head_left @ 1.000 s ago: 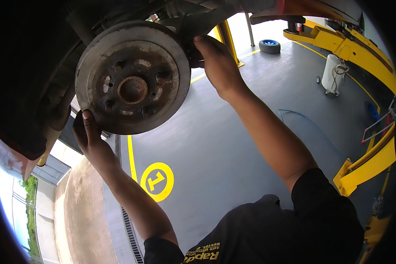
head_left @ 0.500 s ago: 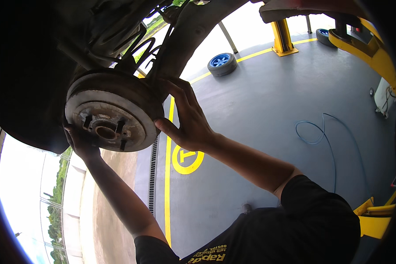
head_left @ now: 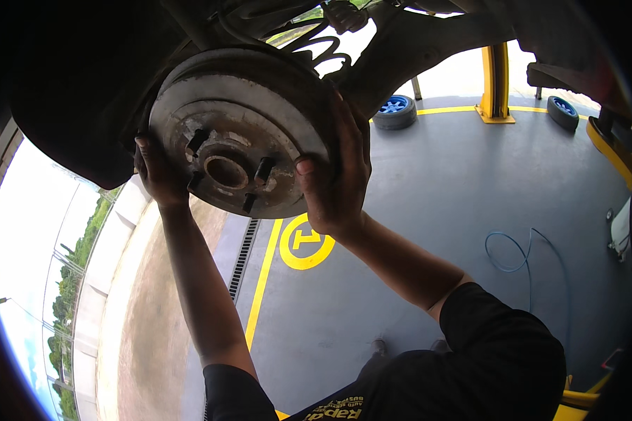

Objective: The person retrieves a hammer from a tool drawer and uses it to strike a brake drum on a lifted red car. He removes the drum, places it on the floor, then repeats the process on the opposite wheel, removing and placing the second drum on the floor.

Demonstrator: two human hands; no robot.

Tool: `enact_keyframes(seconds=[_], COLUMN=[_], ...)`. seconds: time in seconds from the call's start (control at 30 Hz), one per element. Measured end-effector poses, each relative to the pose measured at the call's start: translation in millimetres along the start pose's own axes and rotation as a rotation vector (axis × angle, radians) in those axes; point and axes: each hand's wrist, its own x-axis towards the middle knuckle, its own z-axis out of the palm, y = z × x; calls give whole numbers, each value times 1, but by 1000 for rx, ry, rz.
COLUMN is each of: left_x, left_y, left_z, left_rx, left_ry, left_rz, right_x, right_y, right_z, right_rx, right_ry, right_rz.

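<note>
A rusty round brake drum (head_left: 239,133) with several wheel studs hangs on the underside of a raised car, above me. My left hand (head_left: 158,172) grips its left rim, fingers curled behind the edge. My right hand (head_left: 337,172) clasps the right rim, thumb on the drum's face and fingers wrapped behind it. A coil spring (head_left: 316,45) and a dark suspension arm (head_left: 414,49) sit just behind the drum.
Below lies a grey workshop floor (head_left: 456,210) with yellow lines and a yellow circle mark (head_left: 303,242). Two blue-hubbed wheels (head_left: 395,111) lie near a yellow lift post (head_left: 496,84). A blue hose (head_left: 519,252) loops on the floor. A floor drain grate (head_left: 242,256) runs by the doorway.
My right hand has come off the dark arm behind the drum and closed on the drum's right rim. The view has swung, so the drum now sits nearer the middle and larger.
</note>
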Motion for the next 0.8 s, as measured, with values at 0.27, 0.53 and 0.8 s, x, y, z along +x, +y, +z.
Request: enact_keyframes(seconds=[0.27, 0.53, 0.8], left_x=[-42, -59, -68], left_y=[9, 2, 8], left_z=[35, 43, 51], left_rx=[-222, -382, -365], left_ry=[124, 124, 231], left_rz=[-183, -103, -155], right_x=[51, 59, 68], right_y=[-14, -30, -37], right_z=[-7, -4, -4], right_rx=[-71, -119, -172], right_ry=[-109, -174, -205], right_rz=[53, 88, 82])
